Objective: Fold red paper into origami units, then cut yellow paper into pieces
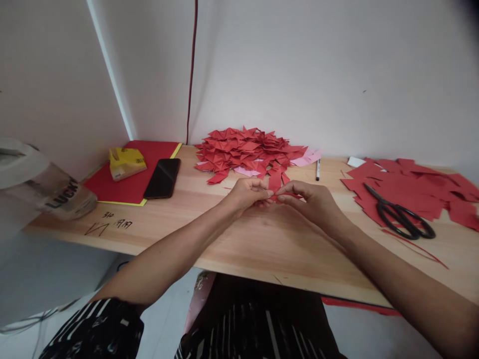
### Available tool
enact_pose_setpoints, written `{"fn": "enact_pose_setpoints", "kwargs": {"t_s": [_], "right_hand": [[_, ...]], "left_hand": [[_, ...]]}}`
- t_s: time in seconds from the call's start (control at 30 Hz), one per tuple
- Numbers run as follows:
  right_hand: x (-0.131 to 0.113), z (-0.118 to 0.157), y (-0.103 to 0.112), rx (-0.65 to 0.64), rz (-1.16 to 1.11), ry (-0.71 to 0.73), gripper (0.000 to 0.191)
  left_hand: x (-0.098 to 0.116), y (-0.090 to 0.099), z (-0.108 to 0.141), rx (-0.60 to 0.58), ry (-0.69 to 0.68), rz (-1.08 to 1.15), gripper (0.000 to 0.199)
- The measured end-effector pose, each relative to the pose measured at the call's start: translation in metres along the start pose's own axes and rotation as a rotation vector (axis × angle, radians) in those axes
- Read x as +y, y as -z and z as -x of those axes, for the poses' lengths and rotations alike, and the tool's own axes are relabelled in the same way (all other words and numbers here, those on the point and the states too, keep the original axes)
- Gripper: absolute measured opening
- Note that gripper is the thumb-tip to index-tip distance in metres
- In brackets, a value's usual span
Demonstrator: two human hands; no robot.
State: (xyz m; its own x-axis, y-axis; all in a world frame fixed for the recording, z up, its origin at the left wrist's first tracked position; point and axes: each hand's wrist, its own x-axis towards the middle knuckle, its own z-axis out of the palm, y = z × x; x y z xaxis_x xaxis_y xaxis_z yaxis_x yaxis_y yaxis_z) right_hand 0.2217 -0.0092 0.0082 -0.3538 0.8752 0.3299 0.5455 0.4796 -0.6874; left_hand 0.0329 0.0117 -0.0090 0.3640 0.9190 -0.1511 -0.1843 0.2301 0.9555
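Observation:
Between my two hands, just above the table, is a piece of red paper (276, 180) with one strip standing up and another part running sideways. My left hand (251, 193) pinches its left side, fingers curled beneath. On the right side, my right hand (309, 197) grips the paper between thumb and forefinger. The fingertips nearly meet and cover part of the folds. Right behind the hands lies a heap of folded red paper pieces (239, 149), with some pink paper (307, 157) at its edge.
Black-handled scissors (398, 217) lie on loose red paper sheets (415, 187) at the right. A marker (318, 169) lies behind my right hand. Leftward are a black phone (162, 178), a yellow packet (127, 163) on red card (123, 192), and a clear jar (63, 194) on the wooden table (179, 229).

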Motion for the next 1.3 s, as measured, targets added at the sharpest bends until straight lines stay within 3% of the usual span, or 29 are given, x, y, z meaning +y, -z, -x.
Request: {"fn": "enact_pose_setpoints", "kwargs": {"t_s": [0.37, 0.87, 1.17, 1.3], "right_hand": [[0.0044, 0.0044, -0.0063, -0.031, 0.02, -0.086, 0.014], [0.0008, 0.0041, -0.0084, -0.036, 0.069, -0.046, 0.011], [0.0032, 0.0007, -0.0081, 0.007, -0.013, -0.102, 0.01], [0.0079, -0.0029, -0.0083, 0.083, -0.21, -0.192, 0.029]], "left_hand": [[-0.0005, 0.0003, -0.0006, -0.018, -0.015, -0.094, 0.027], [0.0001, -0.0018, -0.0009, -0.002, 0.014, -0.116, 0.01], [0.0027, -0.002, 0.0026, 0.031, -0.028, -0.099, 0.011], [0.0059, -0.0021, 0.0032, 0.06, -0.042, -0.017, 0.013]]}}
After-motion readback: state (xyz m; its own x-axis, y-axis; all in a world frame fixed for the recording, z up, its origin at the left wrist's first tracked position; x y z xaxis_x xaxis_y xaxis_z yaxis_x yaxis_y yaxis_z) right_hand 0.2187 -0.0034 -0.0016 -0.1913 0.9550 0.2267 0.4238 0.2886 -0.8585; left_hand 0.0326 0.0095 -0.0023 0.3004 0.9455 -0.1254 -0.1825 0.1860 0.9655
